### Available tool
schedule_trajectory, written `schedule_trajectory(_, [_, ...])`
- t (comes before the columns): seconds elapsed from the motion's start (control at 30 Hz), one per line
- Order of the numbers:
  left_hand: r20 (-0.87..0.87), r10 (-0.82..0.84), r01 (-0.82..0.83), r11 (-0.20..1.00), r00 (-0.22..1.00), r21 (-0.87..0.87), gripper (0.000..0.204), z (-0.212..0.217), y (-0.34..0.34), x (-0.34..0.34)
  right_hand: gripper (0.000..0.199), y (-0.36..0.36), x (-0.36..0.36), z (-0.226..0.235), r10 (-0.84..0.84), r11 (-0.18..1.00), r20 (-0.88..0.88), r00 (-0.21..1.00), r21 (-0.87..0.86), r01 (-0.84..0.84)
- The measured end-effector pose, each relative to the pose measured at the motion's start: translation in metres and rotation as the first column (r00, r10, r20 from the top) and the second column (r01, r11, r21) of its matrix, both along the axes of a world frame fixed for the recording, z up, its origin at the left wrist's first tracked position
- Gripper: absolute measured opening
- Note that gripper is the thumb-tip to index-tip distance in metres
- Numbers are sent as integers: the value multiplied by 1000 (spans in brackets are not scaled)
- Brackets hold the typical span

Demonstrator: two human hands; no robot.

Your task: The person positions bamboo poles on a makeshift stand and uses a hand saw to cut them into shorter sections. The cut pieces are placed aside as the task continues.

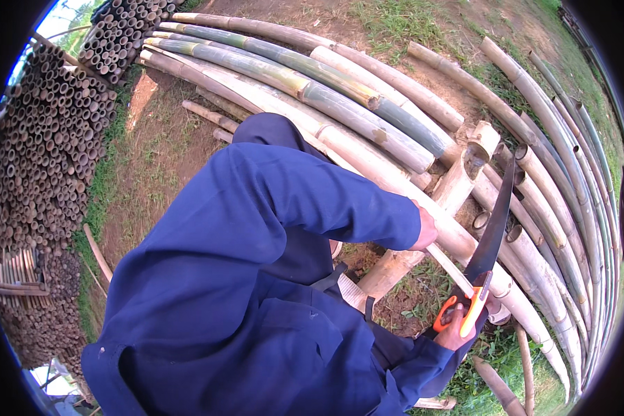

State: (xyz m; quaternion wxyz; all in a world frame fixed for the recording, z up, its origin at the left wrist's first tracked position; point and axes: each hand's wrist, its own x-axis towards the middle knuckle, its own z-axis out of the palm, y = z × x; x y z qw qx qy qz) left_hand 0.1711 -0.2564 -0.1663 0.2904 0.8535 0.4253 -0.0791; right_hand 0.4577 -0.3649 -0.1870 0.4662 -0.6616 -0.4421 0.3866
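Note:
My right hand (456,333) is closed round the orange handle of a handsaw (493,239). Its long dark blade points up and away, passing across a pale bamboo pole (459,241) that runs diagonally past my knees. Farther up this pole, my left hand (426,229) is closed at its near side, the fingers partly hidden by the sleeve and hand. From under that hand a thin pale bamboo strip (449,269) runs along the pole towards the saw handle. A thick bamboo crosspiece (456,184) lies crosswise beneath the pole.
Several green and tan bamboo poles (312,87) lie beyond my hands. More long poles (568,194) curve along the right. A tall stack of bamboo (45,159), cut ends outward, stands at left. Short pieces (499,388) lie on the grass at lower right.

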Motion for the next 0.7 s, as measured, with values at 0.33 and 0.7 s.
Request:
schedule_trajectory(0.33, [56,25,-25,1000,998,-4,28,-17,-3,-19,14,3,6,-5,2,1000,-15,1000,-6,-2])
schedule_trajectory(0.7, [-124,103,-78,978,987,196,18,5,10,-84,10,-1,3,-3,10,1000,-29,1000,-13,-11])
